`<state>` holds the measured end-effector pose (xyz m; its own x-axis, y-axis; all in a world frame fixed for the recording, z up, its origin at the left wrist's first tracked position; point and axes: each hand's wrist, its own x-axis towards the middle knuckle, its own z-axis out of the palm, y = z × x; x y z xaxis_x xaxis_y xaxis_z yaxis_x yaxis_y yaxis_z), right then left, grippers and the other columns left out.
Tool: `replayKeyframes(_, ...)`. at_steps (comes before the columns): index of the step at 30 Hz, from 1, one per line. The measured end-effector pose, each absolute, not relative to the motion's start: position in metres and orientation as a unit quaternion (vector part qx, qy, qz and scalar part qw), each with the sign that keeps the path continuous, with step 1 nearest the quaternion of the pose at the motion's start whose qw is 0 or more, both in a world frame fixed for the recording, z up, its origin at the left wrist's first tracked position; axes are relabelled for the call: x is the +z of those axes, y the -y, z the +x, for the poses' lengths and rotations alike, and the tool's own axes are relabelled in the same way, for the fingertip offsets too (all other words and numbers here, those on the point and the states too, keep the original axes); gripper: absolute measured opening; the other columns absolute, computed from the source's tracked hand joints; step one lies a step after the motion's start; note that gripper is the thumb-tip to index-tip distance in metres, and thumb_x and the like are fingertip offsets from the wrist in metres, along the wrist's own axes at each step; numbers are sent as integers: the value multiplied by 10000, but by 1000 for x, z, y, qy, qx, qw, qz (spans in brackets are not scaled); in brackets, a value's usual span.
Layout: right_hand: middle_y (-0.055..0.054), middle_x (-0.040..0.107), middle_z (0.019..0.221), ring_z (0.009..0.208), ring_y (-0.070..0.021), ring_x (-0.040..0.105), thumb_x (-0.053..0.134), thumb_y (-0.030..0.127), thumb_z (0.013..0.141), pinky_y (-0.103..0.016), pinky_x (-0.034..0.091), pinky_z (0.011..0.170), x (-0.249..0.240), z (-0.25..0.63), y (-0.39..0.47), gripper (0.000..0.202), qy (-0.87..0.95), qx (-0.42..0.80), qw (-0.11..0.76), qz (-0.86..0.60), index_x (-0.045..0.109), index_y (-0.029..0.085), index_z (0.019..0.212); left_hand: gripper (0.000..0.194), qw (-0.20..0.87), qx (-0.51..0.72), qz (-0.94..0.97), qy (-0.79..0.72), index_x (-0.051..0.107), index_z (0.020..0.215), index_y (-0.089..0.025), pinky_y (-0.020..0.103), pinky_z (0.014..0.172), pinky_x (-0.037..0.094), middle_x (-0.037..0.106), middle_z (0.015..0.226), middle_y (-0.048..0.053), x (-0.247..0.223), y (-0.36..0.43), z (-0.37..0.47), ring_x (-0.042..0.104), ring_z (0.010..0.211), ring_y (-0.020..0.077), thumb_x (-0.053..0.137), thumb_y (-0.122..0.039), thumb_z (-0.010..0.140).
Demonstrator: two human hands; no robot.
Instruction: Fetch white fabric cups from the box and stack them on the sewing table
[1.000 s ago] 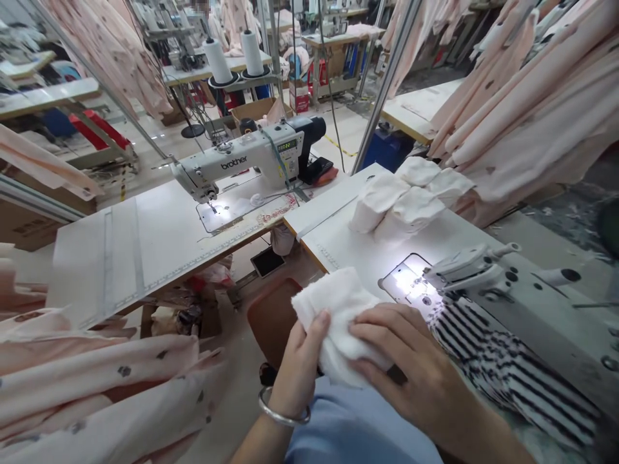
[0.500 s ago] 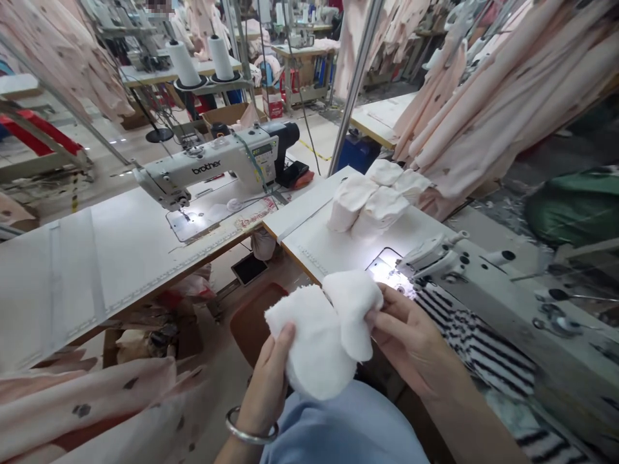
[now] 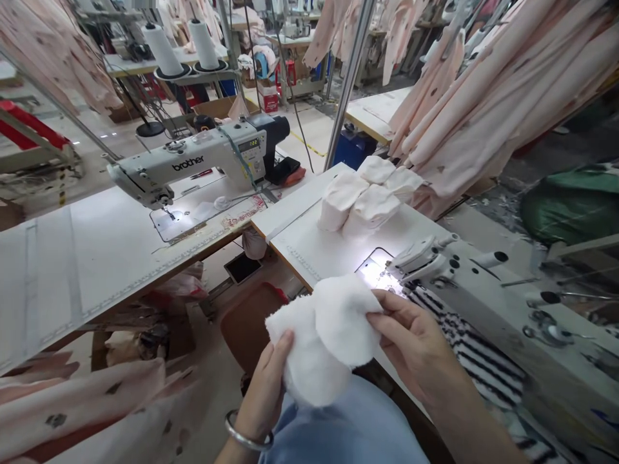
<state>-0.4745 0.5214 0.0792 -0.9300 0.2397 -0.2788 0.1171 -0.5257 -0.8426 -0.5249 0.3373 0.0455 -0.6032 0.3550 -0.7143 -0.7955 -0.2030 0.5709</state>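
Two fluffy white fabric pieces with rounded ends overlap above my lap. My left hand (image 3: 268,383), with a metal bangle at the wrist, grips the left white piece (image 3: 312,370) by its side, thumb on top. Pinched at its upper right edge by my right hand (image 3: 409,332) is the other white piece (image 3: 345,319), which lies over part of the first. Just beyond my right hand is a lit sewing machine (image 3: 435,261), with black-and-white striped fabric (image 3: 474,348) beside it. Stacks of white pieces (image 3: 370,200) stand on the table behind.
A second sewing machine (image 3: 198,158) sits on the white table (image 3: 106,251) at left. Pink garments (image 3: 488,109) hang at right, and more pink cloth (image 3: 82,412) lies at lower left. A brown stool (image 3: 249,322) is below the tables. A metal pole (image 3: 351,80) rises behind.
The right-hand piece has opened out flatter and now overlaps more of the left one. The surroundings have shifted slightly left in view. Both hands keep their hold.
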Motion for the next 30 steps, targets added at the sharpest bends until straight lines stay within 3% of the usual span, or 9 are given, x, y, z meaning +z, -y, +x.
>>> replayKeyframes(5, -28, 676, 899, 802, -147, 620, 660, 292, 797, -245, 522, 714, 78, -478, -529, 220, 478, 860, 38, -175, 673, 248, 1012, 473, 379, 750, -230, -490, 563, 1235, -120, 330, 1066, 383, 640, 1191, 117, 42, -341, -525, 536, 1190, 251, 607, -363, 831)
replayKeyframes(12, 14, 657, 707, 662, -90, 578, 788, 306, 667, -157, 479, 596, 75, -484, -531, 165, 452, 864, 53, -216, 693, 221, 772, 487, 366, 762, -225, -485, 586, 1203, -92, 354, 1068, 376, 636, 1187, 144, 38, -344, -521, 534, 1189, 272, 617, -385, 815)
replayKeyframes(16, 23, 640, 695, 652, -82, 569, 715, 341, 759, -156, 476, 596, 74, -485, -531, 117, 437, 878, 37, -192, 688, 227, 770, 482, 355, 759, -245, -488, 599, 1185, -95, 366, 1060, 383, 647, 1168, 144, 37, -346, -519, 550, 1169, 281, 631, -386, 801)
replayKeyframes(23, -34, 656, 855, 823, -179, 616, 575, 414, 860, -280, 527, 679, 74, -489, -533, 221, 467, 868, 21, -170, 685, 225, 895, 527, 354, 751, -253, -497, 550, 1249, -110, 378, 1014, 427, 665, 1134, 141, 41, -347, -521, 580, 1129, 284, 620, -393, 810)
replayKeyframes(26, -33, 660, 963, 933, -191, 609, 525, 376, 894, -290, 524, 742, 78, -490, -539, 192, 615, 770, 102, -140, 660, 243, 918, 501, 350, 749, -251, -503, 574, 1220, -102, 351, 1014, 426, 671, 1123, 137, 43, -348, -523, 588, 1120, 269, 625, -385, 809)
replayKeyframes(30, -49, 580, 1206, 1147, -207, 505, 530, 170, 870, -372, 420, 974, 89, -491, -540, 104, 853, 469, 222, 47, 602, 223, 921, 465, 364, 753, -239, -493, 583, 1207, -98, 366, 1030, 407, 671, 1123, 139, 44, -349, -525, 579, 1131, 268, 604, -366, 828)
